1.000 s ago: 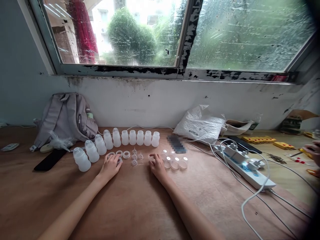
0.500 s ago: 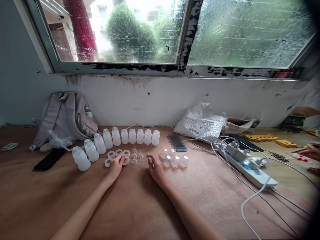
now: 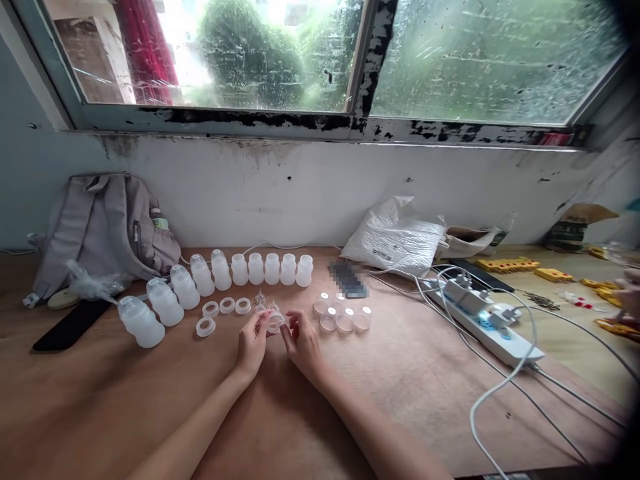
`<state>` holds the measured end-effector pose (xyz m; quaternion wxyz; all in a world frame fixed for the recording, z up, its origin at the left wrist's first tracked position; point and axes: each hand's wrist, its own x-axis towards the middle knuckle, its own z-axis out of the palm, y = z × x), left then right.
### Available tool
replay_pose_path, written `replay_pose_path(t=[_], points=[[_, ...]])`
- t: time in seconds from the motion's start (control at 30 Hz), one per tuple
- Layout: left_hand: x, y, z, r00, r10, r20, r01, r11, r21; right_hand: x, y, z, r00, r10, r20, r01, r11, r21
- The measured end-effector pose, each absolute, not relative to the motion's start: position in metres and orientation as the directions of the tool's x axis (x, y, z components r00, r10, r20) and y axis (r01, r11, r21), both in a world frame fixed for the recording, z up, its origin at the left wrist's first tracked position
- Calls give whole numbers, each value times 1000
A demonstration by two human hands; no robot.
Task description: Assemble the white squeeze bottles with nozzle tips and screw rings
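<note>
My left hand (image 3: 254, 340) pinches a clear bottle collar ring (image 3: 275, 323) from its left side. From the right, the fingers of my right hand (image 3: 303, 340) close on the same ring; a translucent nipple seems to be in it, though fingers partly cover it. Just behind my hands stand clear silicone nipples (image 3: 260, 298), partly hidden. Left of my left hand lie several loose collar rings (image 3: 227, 305). Several clear domed caps (image 3: 345, 321) are grouped right of my right hand.
Capped milky baby bottles (image 3: 141, 323) run along the left, then uncapped bottles (image 3: 272, 269) in a row behind. A backpack (image 3: 105, 227) and black phone (image 3: 73, 327) lie left. On the right are a silver bag (image 3: 395, 233), a power strip (image 3: 485, 327) with cables, and another person's hand (image 3: 627, 293).
My left hand has moved right with a ring from the group. Both hands have come together at that ring. The camera view has shifted slightly.
</note>
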<state>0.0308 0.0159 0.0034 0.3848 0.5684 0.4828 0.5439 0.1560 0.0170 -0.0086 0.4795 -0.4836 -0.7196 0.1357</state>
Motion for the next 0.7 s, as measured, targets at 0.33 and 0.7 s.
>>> replay_pose_path(t=[0.33, 0.7], points=[[30, 11, -8, 14, 956, 295, 163, -293, 942, 153, 17, -7, -102, 876, 471, 561, 441, -700], [38, 2, -12, 34, 972, 233, 37, -234, 971, 154, 22, -8, -86, 925, 370, 484, 364, -796]])
